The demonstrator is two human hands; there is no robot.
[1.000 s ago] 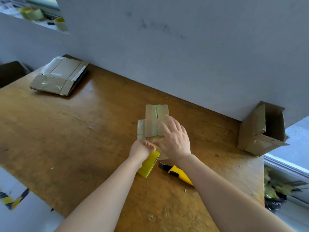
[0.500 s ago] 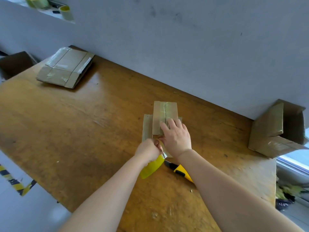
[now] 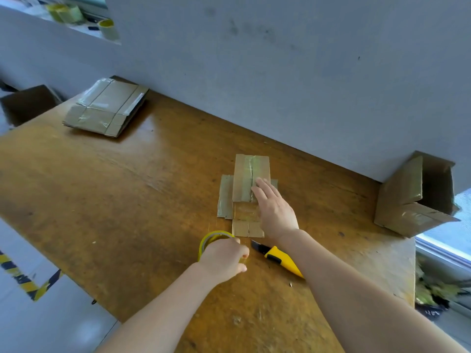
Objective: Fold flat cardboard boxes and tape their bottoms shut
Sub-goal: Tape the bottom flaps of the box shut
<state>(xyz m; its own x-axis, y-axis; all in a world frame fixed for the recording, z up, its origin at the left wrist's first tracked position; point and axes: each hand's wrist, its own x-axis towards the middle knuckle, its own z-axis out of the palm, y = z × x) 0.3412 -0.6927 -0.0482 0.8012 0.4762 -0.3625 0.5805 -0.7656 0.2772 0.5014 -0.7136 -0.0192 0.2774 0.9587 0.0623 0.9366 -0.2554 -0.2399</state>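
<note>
You're in a packing workshop: a worn wooden workbench against a grey wall, flattened boxes stacked far left, tape rolls on a ledge, hazard-striped floor marking.

Soft, even daylight fills your view, brightest at the bright window on your right. The worn brown wooden bench shows a pale sheen near the taped stack of flat cardboard boxes, whose tape glints; a faint shadow lies under it. Your left hand on the yellow roll of clear tape looks slightly smeared. The wide lens bends the bench edges, and the far-left corner is blurred.
</note>
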